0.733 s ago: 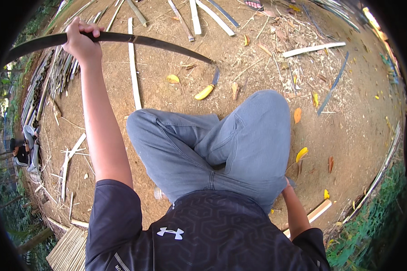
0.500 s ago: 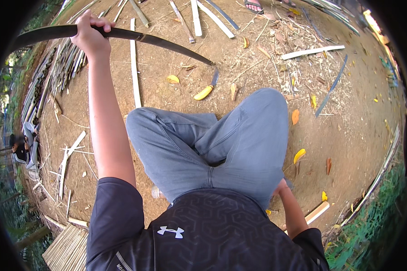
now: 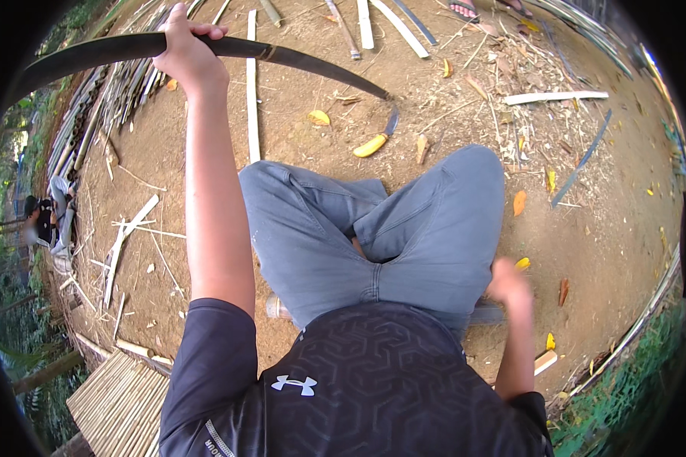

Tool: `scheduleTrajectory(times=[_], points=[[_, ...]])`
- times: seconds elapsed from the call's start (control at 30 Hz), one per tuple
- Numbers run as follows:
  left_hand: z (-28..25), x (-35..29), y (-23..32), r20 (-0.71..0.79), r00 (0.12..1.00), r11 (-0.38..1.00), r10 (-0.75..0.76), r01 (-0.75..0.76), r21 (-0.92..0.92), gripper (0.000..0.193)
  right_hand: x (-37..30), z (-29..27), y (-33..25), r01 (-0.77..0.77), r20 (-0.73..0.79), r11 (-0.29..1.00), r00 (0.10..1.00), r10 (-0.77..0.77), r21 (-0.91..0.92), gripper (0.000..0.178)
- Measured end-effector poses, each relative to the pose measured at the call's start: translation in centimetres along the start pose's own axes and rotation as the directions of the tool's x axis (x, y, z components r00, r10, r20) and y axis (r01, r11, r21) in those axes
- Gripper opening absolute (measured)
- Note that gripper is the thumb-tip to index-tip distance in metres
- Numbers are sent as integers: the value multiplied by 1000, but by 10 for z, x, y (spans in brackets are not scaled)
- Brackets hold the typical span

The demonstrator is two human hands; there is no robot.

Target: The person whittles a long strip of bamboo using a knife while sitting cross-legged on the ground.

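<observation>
My left hand (image 3: 193,56), arm stretched forward, is wrapped round a long dark curved strip (image 3: 320,67) with a ringed joint that looks like split bamboo. One end of the strip reaches the dirt in front of me; the other runs off to the far left. Near its tip a knife (image 3: 371,145) with a yellow handle and a short dark curved blade lies on the ground. Beside my right thigh, my right hand (image 3: 511,282) is smeared by motion, so its fingers cannot be made out. I sit with my legs folded.
Pale bamboo slats (image 3: 253,91) and shavings (image 3: 518,114) lie ahead. A pile of bamboo poles (image 3: 91,126) and a seated person (image 3: 52,217) are at left. Another person's sandalled foot (image 3: 463,10) shows at the top. A slatted bamboo surface (image 3: 118,404) stands at lower left.
My right hand has moved forward and outward from beside my hip. My left hand keeps its hold on the dark strip. The whole view has shifted slightly.
</observation>
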State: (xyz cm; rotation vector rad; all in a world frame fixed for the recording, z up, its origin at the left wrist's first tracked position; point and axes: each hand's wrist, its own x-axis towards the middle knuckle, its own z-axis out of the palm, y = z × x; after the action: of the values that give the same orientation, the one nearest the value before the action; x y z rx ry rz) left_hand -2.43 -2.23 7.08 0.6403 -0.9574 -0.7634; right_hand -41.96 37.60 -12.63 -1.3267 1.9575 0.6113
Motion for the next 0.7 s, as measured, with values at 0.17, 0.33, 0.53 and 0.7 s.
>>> scheduleTrajectory(times=[0.17, 0.33, 0.53, 0.7], points=[[2, -13, 4, -43, 999, 997, -2, 5, 83, 29, 20, -164, -94, 410, -891, 906, 444, -98, 105, 18], [-13, -29, 4, -49, 998, 999, -44, 43, -19, 29, 182, -160, -244, 443, -323, 665, 896, -305, 601, 19], [-11, -54, 1, -166, 986, 996, -27, 40, 78, 36, 277, -81, -289, 264, -339, 814, 937, -89, 517, 44], [-7, -68, 6, -136, 991, 996, -11, 22, 82, 39, 289, -68, -297, 179, -308, 782, 951, 17, 597, 65]])
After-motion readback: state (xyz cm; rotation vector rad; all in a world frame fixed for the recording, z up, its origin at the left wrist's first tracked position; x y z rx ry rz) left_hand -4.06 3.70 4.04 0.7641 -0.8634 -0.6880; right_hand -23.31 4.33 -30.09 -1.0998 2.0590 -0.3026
